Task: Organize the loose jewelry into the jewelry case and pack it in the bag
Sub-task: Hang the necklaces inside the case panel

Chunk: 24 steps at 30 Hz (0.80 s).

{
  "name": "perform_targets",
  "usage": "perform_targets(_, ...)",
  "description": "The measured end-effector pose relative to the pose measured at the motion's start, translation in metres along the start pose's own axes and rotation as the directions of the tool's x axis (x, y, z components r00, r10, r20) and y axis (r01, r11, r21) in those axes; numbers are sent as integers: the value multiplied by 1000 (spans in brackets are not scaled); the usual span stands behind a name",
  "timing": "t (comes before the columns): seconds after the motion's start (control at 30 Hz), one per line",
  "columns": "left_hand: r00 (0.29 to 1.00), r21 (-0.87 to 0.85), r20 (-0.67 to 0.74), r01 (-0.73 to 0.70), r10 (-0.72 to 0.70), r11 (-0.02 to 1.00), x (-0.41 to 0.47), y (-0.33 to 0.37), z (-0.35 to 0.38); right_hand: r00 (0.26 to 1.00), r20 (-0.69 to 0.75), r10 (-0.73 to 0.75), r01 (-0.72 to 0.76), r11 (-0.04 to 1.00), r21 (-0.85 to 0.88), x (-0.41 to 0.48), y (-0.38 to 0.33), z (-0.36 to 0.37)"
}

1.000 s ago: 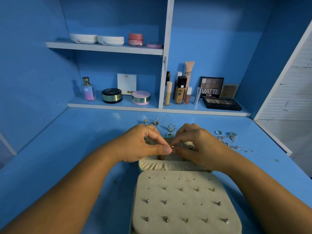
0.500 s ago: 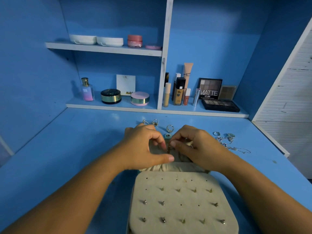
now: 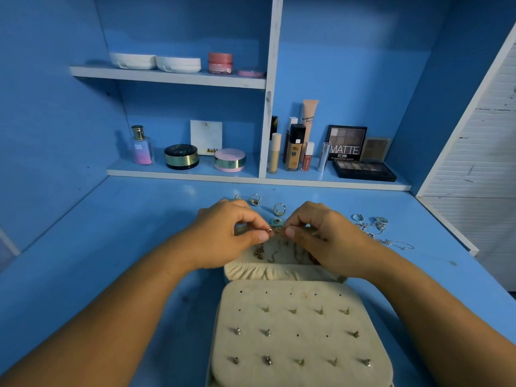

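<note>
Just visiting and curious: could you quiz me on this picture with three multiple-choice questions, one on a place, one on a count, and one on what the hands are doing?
1. Where does the tangled silver chain lie?
A. on the blue desk, right of the right hand
B. on a shelf
C. in a bag

2. How many white round cases sit on the white upper shelf?
A. one
B. two
C. four

3. What are the hands doing?
A. lying flat
B. lifting a bottle
C. both pinching a small metal jewelry piece over the cream jewelry case

Answers: 1 A, it rests on the desk past that hand; 2 B, two sit beside the pink jar; 3 C, left hand and right hand fingertips meet on it.
</note>
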<state>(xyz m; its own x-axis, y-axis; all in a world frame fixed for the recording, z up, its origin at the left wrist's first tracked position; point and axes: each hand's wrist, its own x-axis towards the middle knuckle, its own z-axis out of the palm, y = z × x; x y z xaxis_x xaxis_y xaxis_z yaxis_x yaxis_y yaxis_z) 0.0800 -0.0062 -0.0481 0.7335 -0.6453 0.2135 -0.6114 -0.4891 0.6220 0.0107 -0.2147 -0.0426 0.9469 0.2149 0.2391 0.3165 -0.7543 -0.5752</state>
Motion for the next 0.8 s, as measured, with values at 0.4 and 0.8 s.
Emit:
perform_targets(0.4, 997, -192, -38, -75, 69, 979, -2, 11, 1, 1000, 28, -5, 6, 999, -37, 0, 1, -1)
perform_targets(0.8, 999, -201, -34, -34, 27, 979, -2, 12, -1, 999, 36, 30, -37, 974, 224, 0, -7, 1)
